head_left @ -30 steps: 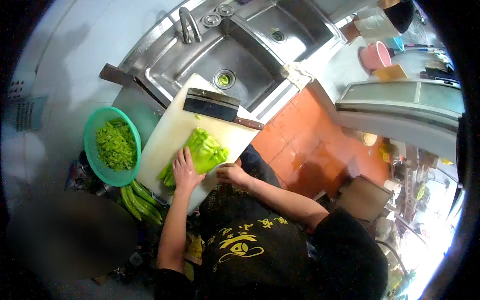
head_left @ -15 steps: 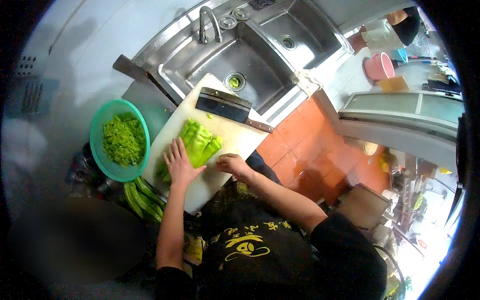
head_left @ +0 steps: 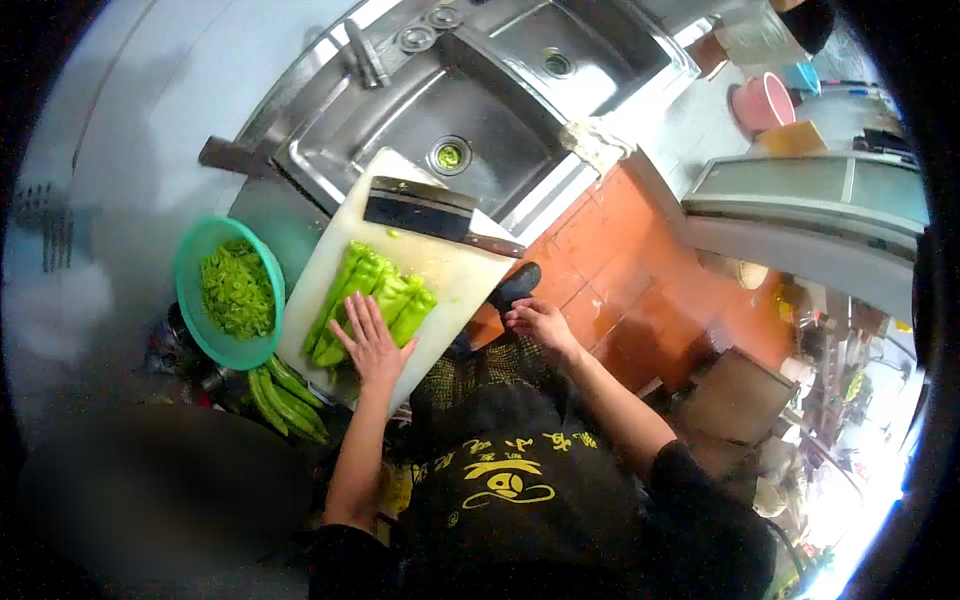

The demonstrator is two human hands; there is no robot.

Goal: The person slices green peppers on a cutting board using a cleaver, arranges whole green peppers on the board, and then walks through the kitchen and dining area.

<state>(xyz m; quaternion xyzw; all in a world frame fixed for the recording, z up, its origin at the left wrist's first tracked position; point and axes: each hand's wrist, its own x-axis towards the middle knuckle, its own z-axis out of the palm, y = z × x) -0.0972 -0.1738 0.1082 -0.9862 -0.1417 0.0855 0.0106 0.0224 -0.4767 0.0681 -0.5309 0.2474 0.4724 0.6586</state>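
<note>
My left hand [head_left: 372, 345] lies flat with fingers spread on a row of long green peppers [head_left: 360, 285], which lie side by side on a white cutting board [head_left: 465, 262]. My right hand [head_left: 540, 325] hangs past the board's right edge, above the floor. Its fingers are loosely bent and partly apart, with nothing visible in them. Across the far part of the board lies a cleaver [head_left: 420, 208], its handle pointing right; neither hand touches it. Left of the board is a green plastic basin [head_left: 183, 290] with chopped green pieces [head_left: 238, 290] inside.
Beyond the board is a double steel sink [head_left: 400, 110] with a faucet [head_left: 366, 55]. Whole dark-green peppers [head_left: 285, 400] lie below the basin. A wooden handle [head_left: 235, 157] sticks out near the sink's left corner. Orange tiles [head_left: 610, 250] and a pink bucket [head_left: 762, 102] are at right.
My right hand has moved right, away from the peppers and off the board. My left hand stays on the peppers, which now appear more closely lined up. The view has shifted slightly.
</note>
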